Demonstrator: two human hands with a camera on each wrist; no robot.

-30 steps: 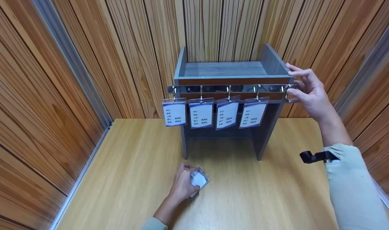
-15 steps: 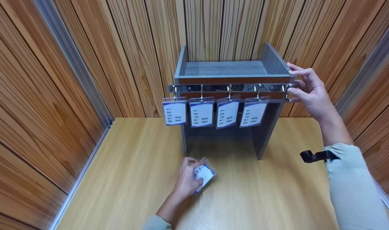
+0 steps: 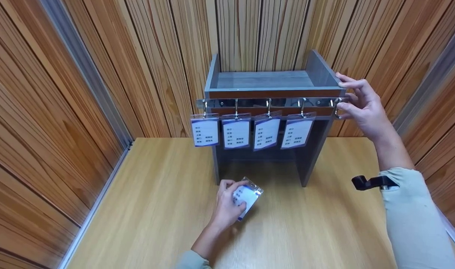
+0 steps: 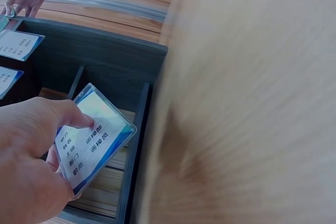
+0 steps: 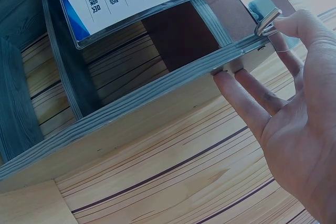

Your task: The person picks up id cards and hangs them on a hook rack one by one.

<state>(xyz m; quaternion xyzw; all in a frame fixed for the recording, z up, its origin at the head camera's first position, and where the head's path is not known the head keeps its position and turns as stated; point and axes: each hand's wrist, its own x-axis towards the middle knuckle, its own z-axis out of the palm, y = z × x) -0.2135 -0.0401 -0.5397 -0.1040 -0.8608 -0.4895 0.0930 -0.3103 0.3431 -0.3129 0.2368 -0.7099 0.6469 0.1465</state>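
My left hand (image 3: 226,209) pinches an ID badge (image 3: 249,197) in a clear plastic sleeve, just above the table before the rack. In the left wrist view the thumb presses on the printed face of this badge (image 4: 107,116), with fingers behind it. My right hand (image 3: 366,108) pinches the right end of the metal hook rail (image 3: 249,103), its thumb at the last hook (image 5: 268,22) and other fingers against the rack's side. Several similar badges hang from the other hooks, among them the leftmost badge (image 3: 205,132) and the rightmost hung badge (image 3: 297,131).
The grey wooden rack (image 3: 312,157) stands at the back of the wooden table (image 3: 160,186). Wood-plank walls (image 3: 167,67) close in behind and on both sides. A black bracket (image 3: 373,183) sits on the right wrist.
My left hand has lifted the badge and moved it right and toward the rack, so more of the badge shows. The right hand stays at the rail's end.
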